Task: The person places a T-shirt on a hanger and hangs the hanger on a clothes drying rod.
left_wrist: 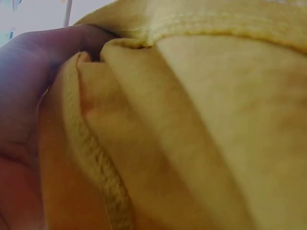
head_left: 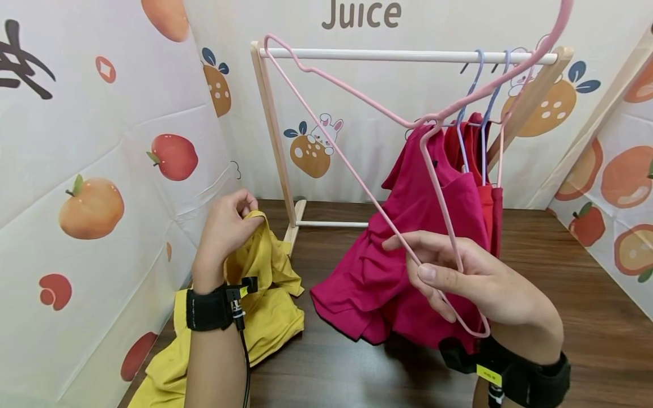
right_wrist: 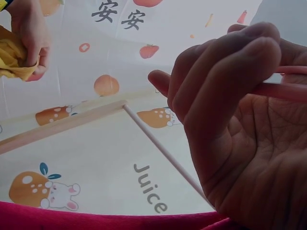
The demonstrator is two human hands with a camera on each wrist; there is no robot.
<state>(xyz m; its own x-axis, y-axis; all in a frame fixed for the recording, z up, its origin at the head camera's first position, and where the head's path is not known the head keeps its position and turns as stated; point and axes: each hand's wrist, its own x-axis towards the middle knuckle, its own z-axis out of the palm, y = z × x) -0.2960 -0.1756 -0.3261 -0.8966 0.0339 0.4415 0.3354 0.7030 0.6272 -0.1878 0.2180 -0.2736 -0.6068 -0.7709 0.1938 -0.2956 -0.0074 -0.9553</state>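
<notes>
My left hand [head_left: 224,235] pinches the upper edge of a yellow garment [head_left: 275,317], lifting it while the rest lies crumpled on the table. In the left wrist view, the stitched edge and folds of the yellow cloth [left_wrist: 144,120] fill most of the picture. A pink clothes hanger [head_left: 492,86] is held by my right hand [head_left: 479,283], its thumb and fingers around the lower part. The hanger is tilted, its hook toward the upper right. In the right wrist view, curled fingers surround the pink hanger bar [right_wrist: 280,91].
Behind the hands stands a wooden rack with a white rail [head_left: 357,55]. A magenta garment [head_left: 357,294] hangs at its right side, spreading onto the table. Red garments [head_left: 484,209] and blue hangers [head_left: 490,113] are behind it. Fruit-printed cloth walls [head_left: 127,113] enclose the dark wooden table [head_left: 556,283].
</notes>
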